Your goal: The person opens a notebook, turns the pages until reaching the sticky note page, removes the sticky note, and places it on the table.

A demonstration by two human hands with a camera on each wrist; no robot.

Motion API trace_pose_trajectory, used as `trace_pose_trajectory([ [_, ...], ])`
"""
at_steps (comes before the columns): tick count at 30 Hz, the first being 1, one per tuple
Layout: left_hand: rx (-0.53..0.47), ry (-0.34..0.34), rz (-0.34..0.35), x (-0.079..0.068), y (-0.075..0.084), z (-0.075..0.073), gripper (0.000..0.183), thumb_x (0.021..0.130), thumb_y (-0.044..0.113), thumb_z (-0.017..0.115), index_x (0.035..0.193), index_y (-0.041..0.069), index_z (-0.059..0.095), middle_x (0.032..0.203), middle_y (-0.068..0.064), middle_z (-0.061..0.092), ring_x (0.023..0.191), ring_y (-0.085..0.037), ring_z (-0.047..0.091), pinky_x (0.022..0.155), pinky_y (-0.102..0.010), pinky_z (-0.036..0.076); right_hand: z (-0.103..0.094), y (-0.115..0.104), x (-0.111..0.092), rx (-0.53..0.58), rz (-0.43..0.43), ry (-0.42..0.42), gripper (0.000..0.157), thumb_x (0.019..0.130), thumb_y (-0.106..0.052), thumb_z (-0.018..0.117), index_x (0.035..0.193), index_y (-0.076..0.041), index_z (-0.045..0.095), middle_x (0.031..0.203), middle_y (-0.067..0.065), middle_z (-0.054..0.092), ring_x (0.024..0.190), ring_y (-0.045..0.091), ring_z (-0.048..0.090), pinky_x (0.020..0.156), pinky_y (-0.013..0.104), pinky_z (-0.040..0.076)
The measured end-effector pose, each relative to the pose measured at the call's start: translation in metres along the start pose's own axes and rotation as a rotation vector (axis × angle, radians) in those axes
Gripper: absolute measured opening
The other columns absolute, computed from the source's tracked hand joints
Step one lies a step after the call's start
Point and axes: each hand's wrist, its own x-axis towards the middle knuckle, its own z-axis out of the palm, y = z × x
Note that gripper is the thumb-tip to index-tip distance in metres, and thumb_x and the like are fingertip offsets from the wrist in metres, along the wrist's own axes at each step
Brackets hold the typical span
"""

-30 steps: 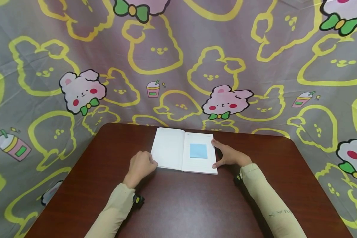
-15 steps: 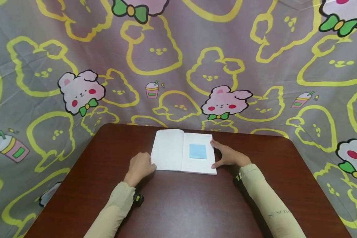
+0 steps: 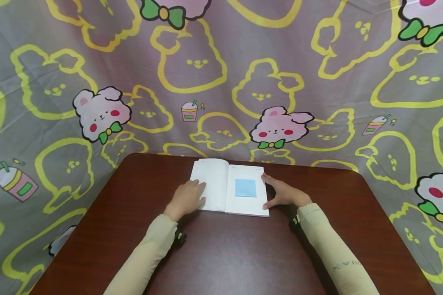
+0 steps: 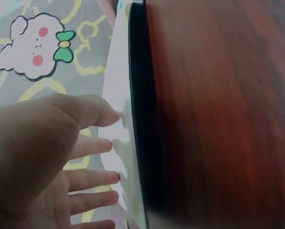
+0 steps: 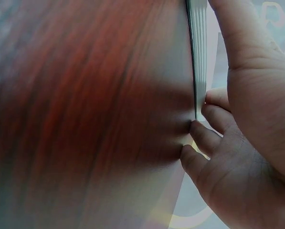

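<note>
An open notebook (image 3: 215, 184) with white pages lies at the back of the table. On its right page sits a square blue sticky note (image 3: 245, 188). My left hand (image 3: 186, 199) rests over the outer part of the left page, fingers extended. In the left wrist view, its spread fingers (image 4: 92, 178) reach the white page (image 4: 117, 71). My right hand (image 3: 286, 192) spreads along the notebook's right edge, thumb at the lower corner and a finger farther up. Seen from the right wrist, several fingertips touch the page block's side (image 5: 198, 57) and the table beside it.
The dark reddish-brown table (image 3: 225, 254) extends in front of the notebook and to both sides. A grey curtain (image 3: 221, 98) with cartoon rabbits hangs close behind the table's back edge. Each wrist carries a small black camera (image 3: 180, 236).
My left hand has moved right and up from the notebook's lower left edge onto the left page, and its fingers have straightened. My right hand and the sticky note have stayed in place.
</note>
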Motion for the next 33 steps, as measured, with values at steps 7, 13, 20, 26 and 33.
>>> trace_pose_trajectory([
  [7, -0.023, -0.056, 0.062, 0.024, 0.012, 0.007, 0.054, 0.104, 0.035, 0.056, 0.149, 0.007, 0.051, 0.153, -0.023, 0.047, 0.143, -0.041, 0.044, 0.118, -0.052, 0.036, -0.001, -0.001, -0.001, 0.018, 0.008, 0.000, 0.127, 0.069, -0.045, 0.093, 0.159, 0.006, 0.019, 0.168, 0.024, 0.014, 0.155, 0.042, 0.013, 0.121, 0.060, 0.021],
  [13, -0.029, -0.086, 0.082, 0.039, 0.018, 0.012, 0.060, 0.106, 0.045, 0.048, 0.155, 0.012, 0.043, 0.161, -0.022, 0.035, 0.147, -0.041, 0.036, 0.119, -0.053, 0.032, 0.000, 0.001, 0.001, 0.014, 0.010, 0.000, 0.127, 0.069, -0.045, 0.092, 0.159, 0.005, 0.018, 0.168, 0.023, 0.014, 0.155, 0.040, 0.014, 0.122, 0.058, 0.021],
  [20, -0.027, -0.137, 0.060, 0.046, 0.018, 0.019, 0.063, 0.106, 0.049, 0.044, 0.158, 0.016, 0.039, 0.164, -0.021, 0.031, 0.149, -0.043, 0.033, 0.119, -0.057, 0.031, 0.001, 0.002, 0.001, 0.019, 0.011, 0.003, 0.128, 0.069, -0.046, 0.093, 0.160, 0.004, 0.018, 0.168, 0.022, 0.014, 0.156, 0.040, 0.014, 0.122, 0.058, 0.021],
  [26, -0.081, -0.198, 0.024, 0.044, 0.017, 0.019, 0.064, 0.106, 0.050, 0.043, 0.160, 0.018, 0.034, 0.166, -0.019, 0.027, 0.151, -0.043, 0.029, 0.120, -0.058, 0.027, 0.000, 0.001, -0.001, 0.021, 0.009, 0.004, 0.127, 0.069, -0.046, 0.093, 0.160, 0.004, 0.018, 0.168, 0.023, 0.014, 0.155, 0.040, 0.014, 0.122, 0.059, 0.021],
  [33, -0.129, -0.233, 0.030, 0.043, 0.014, 0.019, 0.063, 0.107, 0.049, 0.041, 0.161, 0.018, 0.031, 0.167, -0.019, 0.023, 0.152, -0.045, 0.024, 0.121, -0.061, 0.023, 0.000, 0.002, -0.001, 0.016, 0.010, 0.006, 0.127, 0.069, -0.046, 0.092, 0.160, 0.004, 0.019, 0.168, 0.023, 0.014, 0.156, 0.040, 0.014, 0.122, 0.059, 0.021],
])
